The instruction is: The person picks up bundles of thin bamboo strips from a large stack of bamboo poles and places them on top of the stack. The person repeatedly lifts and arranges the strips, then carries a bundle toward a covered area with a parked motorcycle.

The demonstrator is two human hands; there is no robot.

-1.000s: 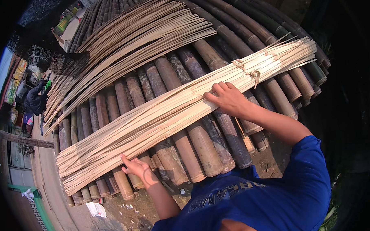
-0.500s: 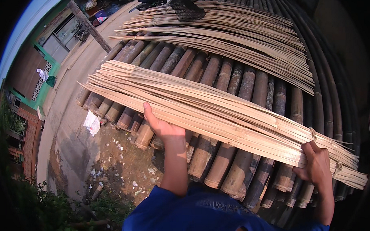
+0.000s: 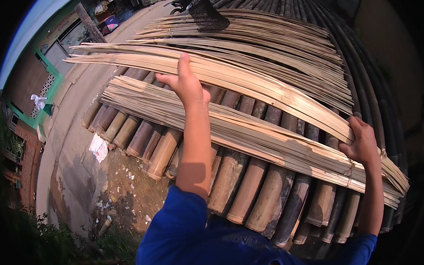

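My left hand [image 3: 188, 86] and right hand [image 3: 362, 143] both grip a bundle of split bamboo strips [image 3: 266, 91], lifted above another bundle [image 3: 249, 136] lying across stacked bamboo poles [image 3: 251, 196].

Sunlit dirt ground [image 3: 83, 179]; green-trimmed building [image 3: 42, 77] behind.

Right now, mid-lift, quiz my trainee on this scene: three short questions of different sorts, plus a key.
1. True or false: the left hand grips the lifted strip bundle.
2. Where is the right hand? A) on the ground B) at the bundle's tied end C) on the blue sleeve
3. Fill in: the strips lie across a stack of bamboo ____.

Key: 1 true; 2 B; 3 poles
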